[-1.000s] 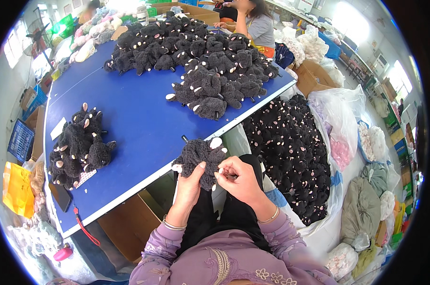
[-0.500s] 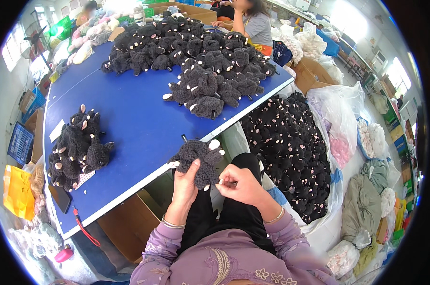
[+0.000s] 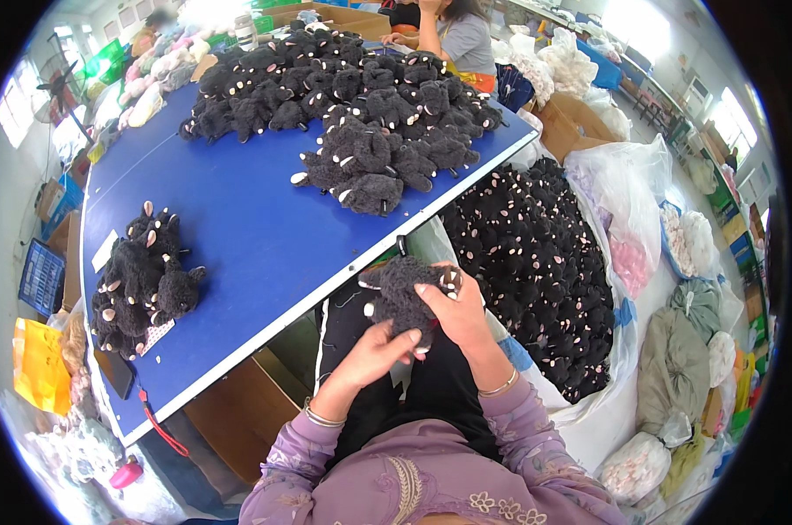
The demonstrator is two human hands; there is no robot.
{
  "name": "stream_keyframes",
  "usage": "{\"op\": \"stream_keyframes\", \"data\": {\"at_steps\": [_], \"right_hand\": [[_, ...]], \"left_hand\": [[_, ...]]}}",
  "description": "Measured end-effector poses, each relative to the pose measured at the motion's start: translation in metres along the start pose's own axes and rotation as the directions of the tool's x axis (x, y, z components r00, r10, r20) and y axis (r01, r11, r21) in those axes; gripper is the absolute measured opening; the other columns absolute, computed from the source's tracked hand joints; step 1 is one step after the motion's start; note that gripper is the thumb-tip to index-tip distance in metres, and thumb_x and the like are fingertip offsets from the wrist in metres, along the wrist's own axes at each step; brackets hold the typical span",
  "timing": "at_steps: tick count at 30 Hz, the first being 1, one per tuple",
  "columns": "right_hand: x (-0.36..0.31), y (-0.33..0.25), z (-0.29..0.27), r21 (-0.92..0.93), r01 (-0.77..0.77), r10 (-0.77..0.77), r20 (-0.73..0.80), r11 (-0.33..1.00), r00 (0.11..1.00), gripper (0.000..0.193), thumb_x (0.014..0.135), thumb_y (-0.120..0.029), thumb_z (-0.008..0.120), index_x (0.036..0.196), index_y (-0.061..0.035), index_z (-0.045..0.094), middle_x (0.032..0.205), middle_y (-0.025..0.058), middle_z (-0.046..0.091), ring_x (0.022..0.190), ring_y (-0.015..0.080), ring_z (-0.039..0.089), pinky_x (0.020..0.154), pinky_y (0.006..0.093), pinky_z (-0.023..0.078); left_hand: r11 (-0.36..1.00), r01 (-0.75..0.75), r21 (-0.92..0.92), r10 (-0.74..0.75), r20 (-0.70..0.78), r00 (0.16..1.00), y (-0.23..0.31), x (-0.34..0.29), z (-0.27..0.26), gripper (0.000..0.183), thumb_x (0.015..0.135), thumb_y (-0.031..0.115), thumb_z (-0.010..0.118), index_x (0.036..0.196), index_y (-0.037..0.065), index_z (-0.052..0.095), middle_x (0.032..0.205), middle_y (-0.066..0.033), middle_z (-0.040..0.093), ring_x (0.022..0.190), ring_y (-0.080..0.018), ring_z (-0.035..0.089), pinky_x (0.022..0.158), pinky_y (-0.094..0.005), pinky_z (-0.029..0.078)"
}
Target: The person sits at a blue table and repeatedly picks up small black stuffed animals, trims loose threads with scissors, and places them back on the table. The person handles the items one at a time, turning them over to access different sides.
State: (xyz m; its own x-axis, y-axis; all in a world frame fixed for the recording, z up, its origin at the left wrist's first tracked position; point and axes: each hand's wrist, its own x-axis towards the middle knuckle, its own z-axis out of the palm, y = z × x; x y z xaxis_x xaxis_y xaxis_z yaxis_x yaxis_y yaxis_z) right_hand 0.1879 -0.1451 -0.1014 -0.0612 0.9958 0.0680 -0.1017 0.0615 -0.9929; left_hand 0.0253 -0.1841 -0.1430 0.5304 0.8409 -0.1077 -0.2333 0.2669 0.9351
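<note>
A fuzzy black plush toy with pale tips and a small black loop is held above my lap, just off the table's near edge. My left hand grips its lower end, thumb across it. Around its right side wraps my right hand, with the thumb pressed on the front. Fingers behind the toy are hidden. On the blue table, a small pile of like black plush toys lies at the left, and a much larger heap covers the far side.
Right of my legs stands a big white sack full of black plush pieces. A dark phone with a red strap lies at the table's left corner. Across the table sits another person. Stuffed bags line the right.
The plush toy has moved right and been turned in my hands. My right hand, earlier pinching beside its lower edge, now grips its right side; my left hand has shifted to its lower end.
</note>
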Motion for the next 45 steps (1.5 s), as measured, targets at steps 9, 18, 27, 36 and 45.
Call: {"op": "stream_keyframes", "data": {"at_steps": [9, 18, 27, 36, 45], "right_hand": [[0.005, 0.009, -0.039, 0.022, 0.077, -0.074, -0.140, 0.997, 0.987, 0.013, 0.083, -0.004, 0.065, 0.095, 0.0012, 0.060, 0.084, 0.0008, 0.064, 0.074, 0.0057, 0.057, 0.068, 0.0226, 0.048], [0.001, 0.014, -0.040, 0.091, 0.055, -0.048, -0.082, 0.994, 0.995, 0.014, 0.083, -0.002, 0.066, 0.095, 0.0008, 0.059, 0.082, -0.0009, 0.062, 0.073, 0.0037, 0.054, 0.066, 0.0218, 0.046], [0.008, 0.006, -0.038, 0.261, 0.097, -0.016, -0.297, 0.961, 0.955, 0.017, 0.087, -0.007, 0.064, 0.100, 0.0013, 0.057, 0.089, 0.0013, 0.063, 0.078, 0.0061, 0.058, 0.071, 0.0221, 0.048], [0.010, 0.027, -0.044, 0.481, 0.160, 0.022, -0.352, 0.862, 0.936, 0.017, 0.090, -0.003, 0.059, 0.106, 0.0011, 0.060, 0.101, 0.0096, 0.066, 0.088, 0.0159, 0.065, 0.079, 0.0300, 0.054], [0.007, 0.020, -0.040, 0.521, 0.144, 0.044, -0.332, 0.841, 0.942, 0.016, 0.090, -0.005, 0.060, 0.105, 0.0003, 0.061, 0.100, 0.0087, 0.067, 0.088, 0.0158, 0.066, 0.078, 0.0303, 0.054]], "left_hand": [[0.990, -0.002, 0.142, -0.036, 0.260, 0.965, -0.011, 0.000, 0.002, 0.029, 0.102, 0.021, 0.038, 0.081, 0.006, 0.049, 0.073, 0.0000, 0.054, 0.065, -0.0090, 0.048, 0.062, -0.0250, 0.040], [0.883, 0.093, 0.461, -0.296, 0.391, 0.871, 0.016, 0.006, 0.001, 0.046, 0.102, 0.029, 0.038, 0.064, 0.005, 0.050, 0.060, -0.0009, 0.050, 0.059, -0.0110, 0.047, 0.058, -0.0272, 0.041], [0.977, -0.178, 0.115, 0.204, -0.284, 0.937, -0.002, 0.016, 0.011, 0.020, 0.095, 0.008, 0.055, 0.113, 0.000, 0.054, 0.088, -0.0031, 0.063, 0.077, -0.0092, 0.059, 0.073, -0.0233, 0.049], [0.933, -0.360, 0.008, 0.338, -0.363, 0.868, -0.016, 0.035, 0.030, 0.028, 0.086, -0.008, 0.062, 0.107, 0.005, 0.050, 0.087, 0.0029, 0.054, 0.081, -0.0037, 0.055, 0.067, -0.0198, 0.046], [0.865, -0.498, 0.070, 0.479, -0.413, 0.775, -0.014, 0.039, 0.031, 0.032, 0.084, -0.009, 0.063, 0.109, 0.005, 0.050, 0.086, 0.0014, 0.057, 0.077, -0.0044, 0.056, 0.069, -0.0192, 0.048]]}}
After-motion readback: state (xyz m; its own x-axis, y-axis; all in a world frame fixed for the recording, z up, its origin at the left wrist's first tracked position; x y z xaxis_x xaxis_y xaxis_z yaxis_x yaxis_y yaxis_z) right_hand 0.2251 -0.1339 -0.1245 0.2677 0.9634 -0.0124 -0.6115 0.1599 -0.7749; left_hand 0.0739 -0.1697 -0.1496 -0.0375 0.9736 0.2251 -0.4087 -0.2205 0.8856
